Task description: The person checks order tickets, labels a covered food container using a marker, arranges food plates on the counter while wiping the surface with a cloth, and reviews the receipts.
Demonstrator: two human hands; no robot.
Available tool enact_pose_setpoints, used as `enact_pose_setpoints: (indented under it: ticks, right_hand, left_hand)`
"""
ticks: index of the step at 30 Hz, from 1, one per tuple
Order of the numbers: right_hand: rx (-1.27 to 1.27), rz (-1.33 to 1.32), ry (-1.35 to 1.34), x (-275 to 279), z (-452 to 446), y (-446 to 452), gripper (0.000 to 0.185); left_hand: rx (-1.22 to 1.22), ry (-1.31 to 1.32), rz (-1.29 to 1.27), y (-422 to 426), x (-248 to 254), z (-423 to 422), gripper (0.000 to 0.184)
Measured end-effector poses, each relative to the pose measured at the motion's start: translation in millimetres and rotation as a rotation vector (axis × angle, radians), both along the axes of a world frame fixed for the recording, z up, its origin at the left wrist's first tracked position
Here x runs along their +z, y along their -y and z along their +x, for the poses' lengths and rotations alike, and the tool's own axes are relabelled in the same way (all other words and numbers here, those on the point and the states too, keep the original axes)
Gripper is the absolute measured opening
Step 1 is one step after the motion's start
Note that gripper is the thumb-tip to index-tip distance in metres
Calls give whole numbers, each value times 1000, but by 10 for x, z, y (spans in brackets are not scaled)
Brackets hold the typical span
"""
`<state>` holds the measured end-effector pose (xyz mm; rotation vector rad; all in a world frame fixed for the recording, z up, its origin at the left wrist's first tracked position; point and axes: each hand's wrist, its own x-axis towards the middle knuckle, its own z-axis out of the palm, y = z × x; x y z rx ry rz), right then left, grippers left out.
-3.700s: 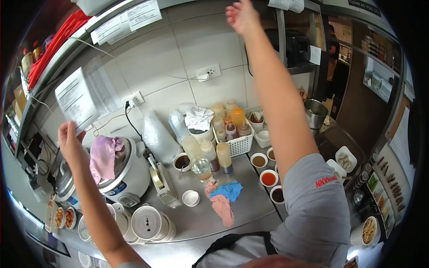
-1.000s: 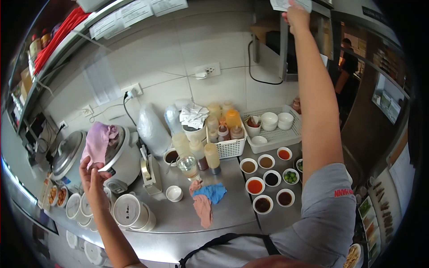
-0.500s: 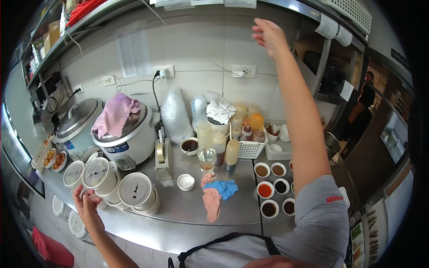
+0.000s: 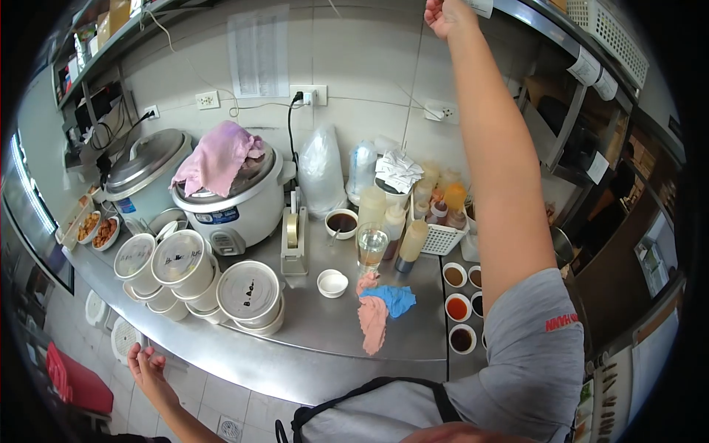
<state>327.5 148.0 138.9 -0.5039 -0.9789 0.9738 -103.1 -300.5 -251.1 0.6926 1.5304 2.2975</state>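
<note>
My left hand point(image 4: 151, 375) hangs in front of the counter's edge with its fingers loosely bent and apart, nothing in them. Nearest to it on the counter are white lidded tubs point(image 4: 249, 294) in stacks, some lids marked in black writing. High up, my right hand point(image 4: 447, 18) reaches towards the overhead shelf, cut by the top of the view. Its fingers are curled in, and what they hold, if anything, is hidden. Beside its wrist a white paper slip point(image 4: 481, 7) hangs from the shelf edge.
A rice cooker point(image 4: 229, 221) with a pink cloth point(image 4: 220, 159) stands behind the tubs. A tape dispenser point(image 4: 295, 240), a glass point(image 4: 371, 247), sauce bottles point(image 4: 412, 246), blue and pink cloths point(image 4: 390, 300) and sauce cups point(image 4: 459, 308) are on the counter. A red bin point(image 4: 81, 384) stands below left.
My right hand has risen to the top edge of the view, its fingers more curled. My left hand has come down, away from the tubs. The view has shifted, moving the counter items rightward.
</note>
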Motion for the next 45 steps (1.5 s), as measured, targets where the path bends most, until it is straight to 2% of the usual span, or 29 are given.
enact_pose_setpoints:
  ticks: [6, 10, 12, 13, 15, 19, 21, 25, 31, 34, 36, 40, 41, 45]
  right_hand:
    - [50, 69, 100, -337, -93, 470, 16]
    - [-21, 94, 400, -1017, -188, 961, 15]
    - [44, 56, 514, -1423, -195, 1248, 16]
    - [96, 41, 636, -1637, -80, 1293, 31]
    - [144, -9, 747, -2084, -87, 1651, 25]
    - [296, -228, 748, -3032, -16, 2305, 21]
    - [404, -449, 683, -3557, 21, 2578, 21]
    - [408, -781, 488, -4511, -58, 3183, 17]
    - [187, -1014, 347, -5269, -429, 3989, 20]
    - [93, -1052, 377, -5469, -690, 4202, 19]
    - [-39, -1024, 486, -5601, -851, 4232, 18]
    - [-255, -914, 607, -5776, -1006, 4117, 15]
    - [-304, -804, 634, -5902, -989, 4082, 13]
    - [-498, -711, 961, -6006, -1030, 3992, 14]
  left_hand:
    - [-4, 4, -5, 107, -60, -60, 30]
    - [-13, 37, -42, 83, -287, -107, 37]
    - [-49, 40, -38, 62, -368, -29, 36]
    - [-79, 64, -66, 49, -385, 14, 34]
    - [-138, 127, -99, 15, -438, 87, 30]
    - [-340, 247, -138, -187, -679, 90, 25]
    - [-434, 242, -195, -317, -774, 110, 24]
    - [-601, 268, -303, -550, -960, 77, 26]
    - [-907, 156, -482, -608, -1139, -124, 29]
    - [-1172, 82, -623, -499, -1175, -206, 35]
    - [-1240, 75, -702, -436, -1187, -248, 37]
    - [-1259, 52, -689, -362, -1263, -426, 36]
    - [-1244, 56, -675, -335, -1256, -472, 33]
    - [-1107, -30, -589, -308, -1445, -814, 26]
